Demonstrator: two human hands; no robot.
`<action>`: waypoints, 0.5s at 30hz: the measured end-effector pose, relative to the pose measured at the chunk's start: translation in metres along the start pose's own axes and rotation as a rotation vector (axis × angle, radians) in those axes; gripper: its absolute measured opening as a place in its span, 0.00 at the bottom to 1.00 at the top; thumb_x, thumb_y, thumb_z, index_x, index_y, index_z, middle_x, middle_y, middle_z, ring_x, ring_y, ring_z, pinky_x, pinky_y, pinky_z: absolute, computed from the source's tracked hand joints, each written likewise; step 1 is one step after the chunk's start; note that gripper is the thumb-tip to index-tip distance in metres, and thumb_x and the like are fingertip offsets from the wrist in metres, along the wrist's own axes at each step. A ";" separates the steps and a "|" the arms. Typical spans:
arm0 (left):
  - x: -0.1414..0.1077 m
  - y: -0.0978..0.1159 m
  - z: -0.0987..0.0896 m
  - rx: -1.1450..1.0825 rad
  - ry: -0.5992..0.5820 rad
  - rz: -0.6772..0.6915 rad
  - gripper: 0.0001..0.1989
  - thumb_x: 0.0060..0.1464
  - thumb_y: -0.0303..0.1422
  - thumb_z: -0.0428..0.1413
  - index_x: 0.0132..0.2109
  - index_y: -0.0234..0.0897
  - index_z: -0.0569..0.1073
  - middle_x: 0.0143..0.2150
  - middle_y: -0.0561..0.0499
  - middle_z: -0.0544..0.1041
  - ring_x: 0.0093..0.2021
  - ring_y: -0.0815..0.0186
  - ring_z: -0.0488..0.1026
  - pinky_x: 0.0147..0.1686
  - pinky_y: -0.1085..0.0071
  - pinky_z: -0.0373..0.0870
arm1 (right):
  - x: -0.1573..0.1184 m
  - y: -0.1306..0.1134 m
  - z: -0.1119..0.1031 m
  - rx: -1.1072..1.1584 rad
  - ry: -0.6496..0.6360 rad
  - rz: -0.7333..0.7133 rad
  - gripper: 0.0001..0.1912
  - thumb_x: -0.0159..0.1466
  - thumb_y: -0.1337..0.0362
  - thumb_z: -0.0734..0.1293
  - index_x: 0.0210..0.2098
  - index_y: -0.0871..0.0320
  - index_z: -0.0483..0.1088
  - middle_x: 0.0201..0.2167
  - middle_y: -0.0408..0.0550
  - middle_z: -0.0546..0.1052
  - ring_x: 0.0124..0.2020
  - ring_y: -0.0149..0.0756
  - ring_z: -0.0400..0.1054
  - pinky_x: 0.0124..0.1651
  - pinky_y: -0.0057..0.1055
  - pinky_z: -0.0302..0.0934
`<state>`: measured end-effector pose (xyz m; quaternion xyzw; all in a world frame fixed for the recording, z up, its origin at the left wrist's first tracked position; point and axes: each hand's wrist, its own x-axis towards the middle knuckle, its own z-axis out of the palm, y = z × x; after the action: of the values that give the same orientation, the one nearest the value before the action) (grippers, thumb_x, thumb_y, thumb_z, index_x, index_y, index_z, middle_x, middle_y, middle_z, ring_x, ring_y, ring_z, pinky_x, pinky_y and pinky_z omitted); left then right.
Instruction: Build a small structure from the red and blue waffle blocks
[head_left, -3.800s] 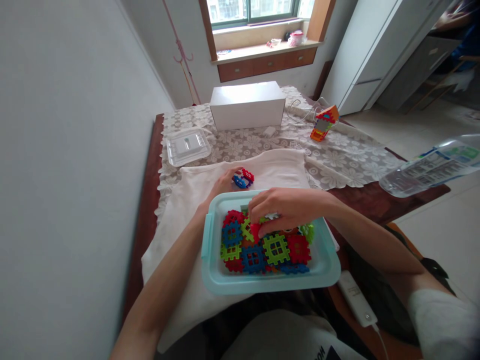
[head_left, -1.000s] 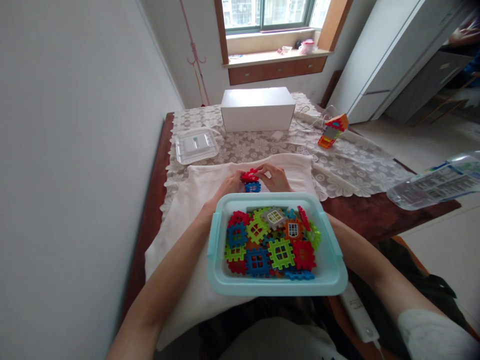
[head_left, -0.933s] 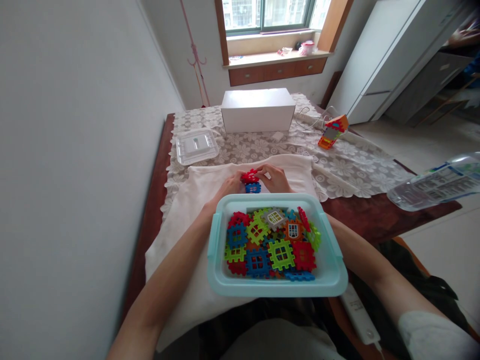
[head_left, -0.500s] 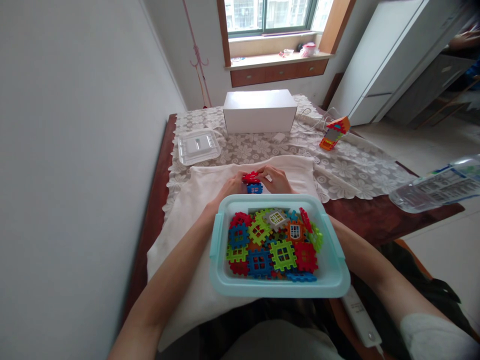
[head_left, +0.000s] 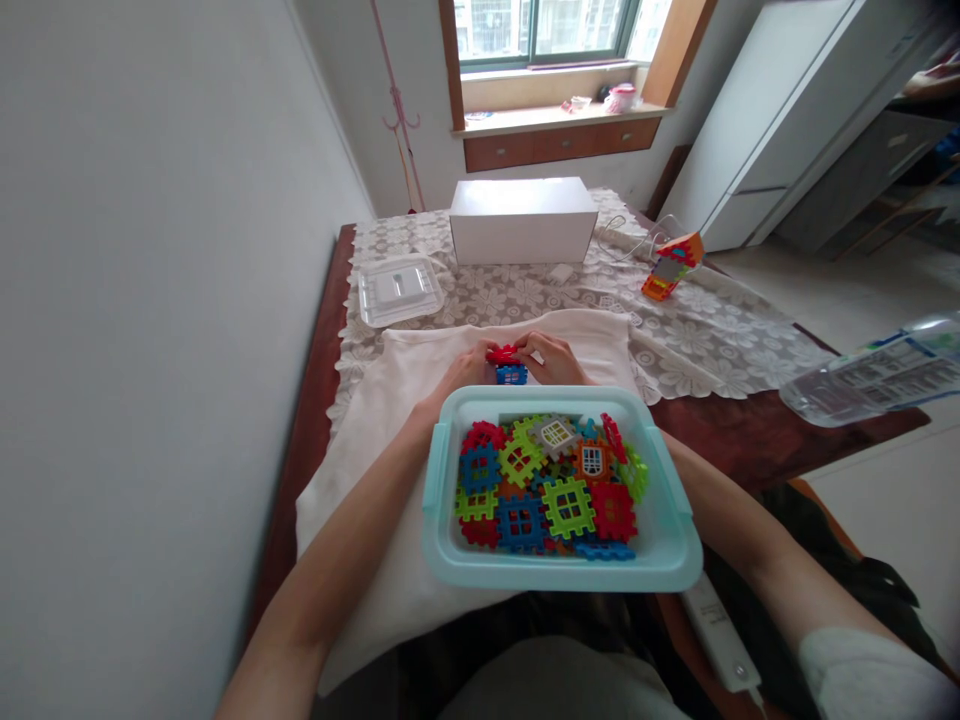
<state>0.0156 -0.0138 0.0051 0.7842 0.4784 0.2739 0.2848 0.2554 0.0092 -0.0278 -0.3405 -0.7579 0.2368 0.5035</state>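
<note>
Beyond the bin, my left hand (head_left: 471, 366) and my right hand (head_left: 551, 357) pinch a red building tile (head_left: 504, 354) from its two sides. Just below the red tile, a blue building tile (head_left: 512, 375) with a window grid touches it or sits very close; whether they interlock I cannot tell. Part of the blue tile is hidden by the rim of a light teal bin (head_left: 562, 575). Inside this bin lie many notched tiles, among them a lime green tile (head_left: 568, 507), a blue one, a red one (head_left: 614, 511) and a grey one (head_left: 556, 434).
A white cloth (head_left: 360, 540) covers the near table. Farther back are a white box (head_left: 523, 225), a clear plastic lid (head_left: 400, 290) and a small built tile house (head_left: 672, 267). A large plastic bottle (head_left: 877, 375) is at the right, and a white power strip (head_left: 721, 635) lies below it.
The whole view has shifted very slightly. Both hands keep the same grip on the red tile, and nothing else has visibly moved.
</note>
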 end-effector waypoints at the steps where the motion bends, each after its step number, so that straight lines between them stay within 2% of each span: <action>1: 0.000 0.001 0.000 0.004 -0.001 -0.003 0.16 0.68 0.29 0.60 0.61 0.36 0.74 0.56 0.35 0.89 0.55 0.46 0.87 0.58 0.49 0.83 | 0.000 0.000 0.000 -0.003 -0.003 -0.021 0.10 0.73 0.49 0.73 0.33 0.36 0.77 0.42 0.45 0.91 0.41 0.56 0.84 0.48 0.62 0.84; 4: 0.000 0.001 -0.001 0.002 -0.010 0.003 0.18 0.67 0.30 0.62 0.61 0.38 0.74 0.57 0.35 0.89 0.56 0.45 0.87 0.58 0.47 0.83 | -0.001 -0.003 0.001 0.011 0.038 -0.028 0.10 0.73 0.49 0.73 0.34 0.37 0.77 0.43 0.46 0.90 0.42 0.57 0.84 0.49 0.63 0.84; 6: -0.001 0.000 -0.002 -0.004 -0.022 0.017 0.22 0.62 0.33 0.67 0.61 0.40 0.74 0.58 0.37 0.89 0.57 0.43 0.87 0.59 0.46 0.84 | -0.003 -0.007 0.003 0.046 0.129 0.030 0.06 0.73 0.47 0.74 0.40 0.37 0.79 0.43 0.48 0.90 0.44 0.57 0.84 0.52 0.62 0.84; 8: -0.003 -0.002 -0.002 -0.008 -0.032 0.023 0.27 0.58 0.37 0.73 0.61 0.42 0.73 0.59 0.37 0.89 0.58 0.43 0.87 0.58 0.47 0.85 | -0.004 -0.011 0.005 0.079 0.210 0.097 0.10 0.73 0.46 0.75 0.50 0.39 0.80 0.44 0.49 0.89 0.45 0.56 0.84 0.55 0.61 0.83; 10: -0.004 -0.004 -0.001 -0.018 -0.031 0.024 0.31 0.56 0.40 0.75 0.62 0.42 0.72 0.59 0.37 0.88 0.57 0.43 0.87 0.57 0.48 0.85 | -0.004 -0.012 0.006 0.096 0.229 0.134 0.17 0.73 0.44 0.75 0.56 0.41 0.80 0.45 0.49 0.88 0.45 0.54 0.83 0.56 0.59 0.83; 15: -0.006 -0.004 0.001 -0.031 0.023 0.055 0.37 0.57 0.46 0.77 0.63 0.40 0.68 0.61 0.36 0.86 0.57 0.46 0.86 0.59 0.48 0.84 | -0.002 -0.006 0.004 0.112 0.218 0.169 0.17 0.73 0.41 0.75 0.51 0.43 0.80 0.46 0.50 0.87 0.46 0.53 0.82 0.52 0.55 0.84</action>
<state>0.0117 -0.0182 0.0004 0.7893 0.4557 0.2981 0.2836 0.2506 0.0039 -0.0266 -0.3979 -0.6531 0.2820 0.5794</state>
